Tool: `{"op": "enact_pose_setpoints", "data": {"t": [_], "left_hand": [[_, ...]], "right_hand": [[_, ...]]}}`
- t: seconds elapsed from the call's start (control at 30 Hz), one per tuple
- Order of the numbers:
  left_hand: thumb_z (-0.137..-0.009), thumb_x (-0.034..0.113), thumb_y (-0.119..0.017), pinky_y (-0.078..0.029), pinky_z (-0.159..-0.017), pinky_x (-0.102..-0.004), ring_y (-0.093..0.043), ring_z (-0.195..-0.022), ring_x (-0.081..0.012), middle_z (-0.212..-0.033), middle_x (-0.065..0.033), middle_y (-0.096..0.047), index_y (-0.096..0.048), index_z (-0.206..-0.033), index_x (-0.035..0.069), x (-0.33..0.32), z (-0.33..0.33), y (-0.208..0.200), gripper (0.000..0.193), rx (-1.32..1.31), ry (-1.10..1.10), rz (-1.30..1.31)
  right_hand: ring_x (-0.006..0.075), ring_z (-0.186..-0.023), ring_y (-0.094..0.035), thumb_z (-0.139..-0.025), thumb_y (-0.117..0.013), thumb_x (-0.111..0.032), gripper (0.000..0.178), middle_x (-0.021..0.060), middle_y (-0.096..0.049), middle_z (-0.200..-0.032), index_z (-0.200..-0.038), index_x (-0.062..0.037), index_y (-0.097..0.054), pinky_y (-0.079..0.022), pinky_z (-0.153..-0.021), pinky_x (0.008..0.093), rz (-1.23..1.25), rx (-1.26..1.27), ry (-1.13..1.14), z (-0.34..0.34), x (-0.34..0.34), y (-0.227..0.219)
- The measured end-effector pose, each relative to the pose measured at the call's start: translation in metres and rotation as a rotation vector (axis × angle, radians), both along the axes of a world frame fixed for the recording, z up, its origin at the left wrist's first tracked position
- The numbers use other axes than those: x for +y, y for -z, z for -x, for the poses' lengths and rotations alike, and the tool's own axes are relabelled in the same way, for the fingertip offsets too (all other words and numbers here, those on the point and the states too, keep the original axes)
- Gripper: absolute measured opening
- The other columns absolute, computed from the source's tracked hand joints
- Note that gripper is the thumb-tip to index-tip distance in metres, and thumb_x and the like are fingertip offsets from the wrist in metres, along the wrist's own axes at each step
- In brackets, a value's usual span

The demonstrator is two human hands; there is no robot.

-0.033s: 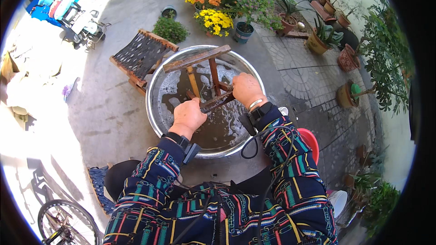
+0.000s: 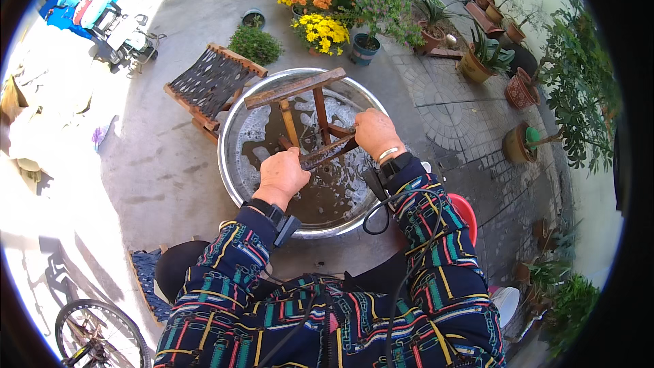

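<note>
A wooden folding-stool frame point(image 2: 296, 88) with no seat cloth on it stands tilted in a wide metal basin point(image 2: 328, 232) of murky, sudsy water. My left hand point(image 2: 282, 174) is closed round the left end of the frame's near rail. At that rail's right end my right hand point(image 2: 376, 133) is closed, its fingertips curled out of sight over the wood. Whether it also holds something small cannot be seen. The frame's crossed legs reach down toward the water, one of them a lighter yellow wood.
A folding stool with a dark woven seat point(image 2: 210, 83) touches the basin's left side. Potted flowers point(image 2: 321, 33) stand beyond the basin. A red tub point(image 2: 464, 218) is by my right forearm, a bicycle wheel point(image 2: 102, 338) at lower left. Potted plants point(image 2: 477, 65) line the right wall.
My right hand has slid slightly to the right along the near rail. My left hand and the stool frame stay almost where they were.
</note>
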State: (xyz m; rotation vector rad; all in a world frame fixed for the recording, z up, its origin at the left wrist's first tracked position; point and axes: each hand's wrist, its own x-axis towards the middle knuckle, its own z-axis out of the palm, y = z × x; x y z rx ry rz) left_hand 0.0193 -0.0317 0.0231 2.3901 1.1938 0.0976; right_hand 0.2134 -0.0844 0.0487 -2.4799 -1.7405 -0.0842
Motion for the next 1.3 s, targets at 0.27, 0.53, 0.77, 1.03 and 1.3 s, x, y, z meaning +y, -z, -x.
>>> {"op": "enact_pose_setpoints", "data": {"t": [0.27,0.53,0.77,1.03,1.3], "left_hand": [[-0.076,0.024,-0.071,-0.056,-0.083,-0.0445,-0.071,-0.091,-0.0358,-0.09,-0.0173,-0.074,-0.069,-0.097,0.005,-0.001,0.0,0.001,0.028,-0.017,0.001,-0.021],[-0.074,0.026,-0.073,-0.056,-0.083,-0.0445,-0.071,-0.093,-0.0346,-0.094,-0.0149,-0.074,-0.071,-0.111,0.01,0.0,-0.003,0.003,0.041,0.047,0.001,-0.01],[-0.075,0.022,-0.071,-0.056,-0.081,-0.0459,-0.071,-0.09,-0.0366,-0.087,-0.0175,-0.073,-0.069,-0.097,0.005,-0.001,0.0,0.002,0.028,-0.002,0.016,-0.037],[-0.075,0.022,-0.071,-0.056,-0.082,-0.0459,-0.071,-0.089,-0.0367,-0.088,-0.0177,-0.073,-0.068,-0.097,0.005,0.0,0.001,0.006,0.028,-0.005,0.012,-0.03],[-0.074,0.022,-0.072,-0.056,-0.081,-0.0457,-0.071,-0.089,-0.0368,-0.088,-0.0187,-0.073,-0.068,-0.099,0.004,0.002,0.001,0.007,0.031,-0.013,0.021,-0.014]], "right_hand": [[0.0355,-0.095,-0.066,-0.083,-0.059,-0.012,0.02,0.0188,-0.069,-0.093,-0.091,-0.0044,-0.076,-0.052,-0.087,0.0448,-0.01,0.199,-0.207,0.025,-0.006,0.008],[0.0349,-0.097,-0.065,-0.085,-0.061,-0.014,0.019,0.0189,-0.068,-0.096,-0.091,-0.0056,-0.077,-0.052,-0.086,0.0425,0.073,-0.007,0.086,-0.005,-0.01,0.002],[0.0361,-0.094,-0.067,-0.084,-0.06,-0.013,0.02,0.0182,-0.069,-0.096,-0.09,-0.0055,-0.077,-0.054,-0.084,0.0424,0.032,0.024,0.019,-0.001,-0.005,0.006],[0.0373,-0.093,-0.067,-0.084,-0.06,-0.015,0.02,0.0204,-0.07,-0.092,-0.087,-0.0051,-0.076,-0.053,-0.086,0.046,0.081,0.237,-0.261,-0.019,-0.003,0.016],[0.0388,-0.085,-0.071,-0.081,-0.061,-0.013,0.018,0.0216,-0.072,-0.085,-0.081,-0.0033,-0.076,-0.056,-0.082,0.0453,-0.022,0.053,0.093,-0.032,-0.002,0.012]]}}
